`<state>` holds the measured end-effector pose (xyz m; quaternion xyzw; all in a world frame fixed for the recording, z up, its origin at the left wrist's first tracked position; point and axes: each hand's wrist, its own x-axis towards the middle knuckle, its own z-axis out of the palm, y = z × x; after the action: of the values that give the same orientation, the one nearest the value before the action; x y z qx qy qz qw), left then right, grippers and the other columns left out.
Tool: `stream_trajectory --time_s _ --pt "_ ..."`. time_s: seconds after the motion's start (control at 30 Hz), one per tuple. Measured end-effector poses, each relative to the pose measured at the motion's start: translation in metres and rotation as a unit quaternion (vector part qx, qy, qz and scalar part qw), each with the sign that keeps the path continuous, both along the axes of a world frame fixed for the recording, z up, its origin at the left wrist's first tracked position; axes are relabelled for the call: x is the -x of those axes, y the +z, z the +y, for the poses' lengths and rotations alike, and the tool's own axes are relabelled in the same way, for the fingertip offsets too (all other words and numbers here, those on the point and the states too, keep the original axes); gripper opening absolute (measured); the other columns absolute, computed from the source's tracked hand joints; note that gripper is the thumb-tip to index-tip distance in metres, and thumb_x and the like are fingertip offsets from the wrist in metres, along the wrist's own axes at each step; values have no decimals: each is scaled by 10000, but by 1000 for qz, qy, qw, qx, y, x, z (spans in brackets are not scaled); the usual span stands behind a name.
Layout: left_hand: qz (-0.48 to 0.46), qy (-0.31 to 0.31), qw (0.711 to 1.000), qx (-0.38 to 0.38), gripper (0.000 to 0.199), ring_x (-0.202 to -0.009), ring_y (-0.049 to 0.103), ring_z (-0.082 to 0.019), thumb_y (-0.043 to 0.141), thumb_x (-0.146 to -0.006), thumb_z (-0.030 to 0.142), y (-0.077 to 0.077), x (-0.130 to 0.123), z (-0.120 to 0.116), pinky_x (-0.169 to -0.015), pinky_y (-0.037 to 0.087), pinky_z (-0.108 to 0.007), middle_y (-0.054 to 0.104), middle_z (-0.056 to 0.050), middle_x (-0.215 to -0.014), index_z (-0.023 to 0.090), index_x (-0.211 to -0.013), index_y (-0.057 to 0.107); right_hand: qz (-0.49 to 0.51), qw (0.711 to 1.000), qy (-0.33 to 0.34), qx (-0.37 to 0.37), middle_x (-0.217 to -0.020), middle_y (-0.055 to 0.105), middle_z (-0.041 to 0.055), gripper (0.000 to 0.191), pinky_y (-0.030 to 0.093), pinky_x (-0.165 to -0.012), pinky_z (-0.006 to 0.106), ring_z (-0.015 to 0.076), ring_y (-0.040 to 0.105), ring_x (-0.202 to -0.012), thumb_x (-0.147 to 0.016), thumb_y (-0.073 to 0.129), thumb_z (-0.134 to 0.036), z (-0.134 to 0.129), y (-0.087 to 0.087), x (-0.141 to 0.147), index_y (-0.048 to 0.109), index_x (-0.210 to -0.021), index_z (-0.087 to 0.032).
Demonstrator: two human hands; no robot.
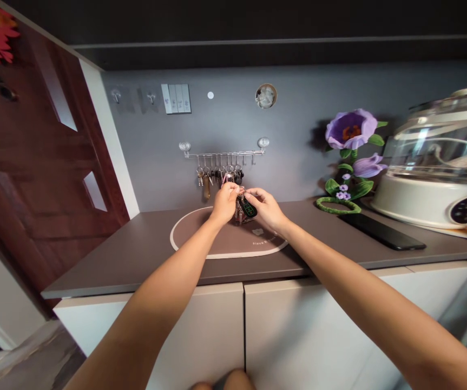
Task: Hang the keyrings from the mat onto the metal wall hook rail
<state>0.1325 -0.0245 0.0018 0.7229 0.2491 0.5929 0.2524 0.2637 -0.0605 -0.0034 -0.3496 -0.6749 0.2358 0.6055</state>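
Both hands meet in front of the wall, over the oval brown mat (201,238). My left hand (225,201) is closed in a pinch on a bunch of keys (240,215). From the other side my right hand (266,207) pinches the ring at the top of the same bunch. A black fob (249,208) with green-outlined buttons hangs from it, between the hands. Just behind, a metal hook rail (225,154) is fixed to the wall, with several key rings and keys (206,181) hanging on it. The fingertips hide part of the ring.
On the dark countertop (107,254), a black phone (383,232) lies to the right. Behind it stand a purple flower ornament (352,130) and a white appliance with a clear top (432,162). A dark shelf (257,32) overhangs above; a reddish-brown door (46,162) is at left.
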Motion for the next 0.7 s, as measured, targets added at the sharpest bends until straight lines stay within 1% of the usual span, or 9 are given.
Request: stream_trajectory --time_s 0.17,0.27,0.43,0.5,0.6,0.7 --pt "1 9 1000 -16 101 -908 605 -143 399 -843 248 2 2 0 -814 450 -287 642 -64 -950 171 -840 464 46 999 -6 6 -824 636 32 228 432 -785 287 136 561 -777 -694 595 -372 0 8 7 606 -773 -158" --pt "-9 13 1000 -15 107 -908 605 -148 407 -841 258 3 2 1 -813 449 -290 645 -66 -946 170 -846 468 41 999 -14 16 -773 628 20 227 434 -744 281 129 550 -729 -681 601 -375 -1 14 10 600 -745 -157" --pt "-53 0 999 0 128 -929 603 -156 405 -843 254 5 4 3 -828 445 -288 645 -91 -956 156 -881 479 18 999 -25 8 -746 609 14 249 426 -719 274 121 530 -698 -694 578 -396 3 21 15 586 -750 -153" --pt "-57 19 998 -1 185 -941 597 -156 395 -850 284 5 5 5 -835 441 -288 640 -93 -981 156 -946 489 14 999 -31 1 -710 591 5 255 425 -688 266 113 514 -661 -700 567 -405 7 23 15 574 -748 -155" --pt "-55 74 996 -2 278 -941 592 -161 373 -857 342 2 7 10 -837 436 -295 633 -93 -1005 160 -1028 496 11 999 -43 -16 -674 565 -5 256 419 -659 255 106 493 -630 -709 553 -410 15 28 13 557 -746 -157" --pt "-44 114 993 2 291 -934 590 -172 373 -854 353 0 8 13 -832 431 -305 637 -94 -990 158 -1010 522 17 998 -60 -33 -672 557 -6 253 409 -661 250 106 488 -641 -711 548 -407 23 35 10 549 -746 -157"
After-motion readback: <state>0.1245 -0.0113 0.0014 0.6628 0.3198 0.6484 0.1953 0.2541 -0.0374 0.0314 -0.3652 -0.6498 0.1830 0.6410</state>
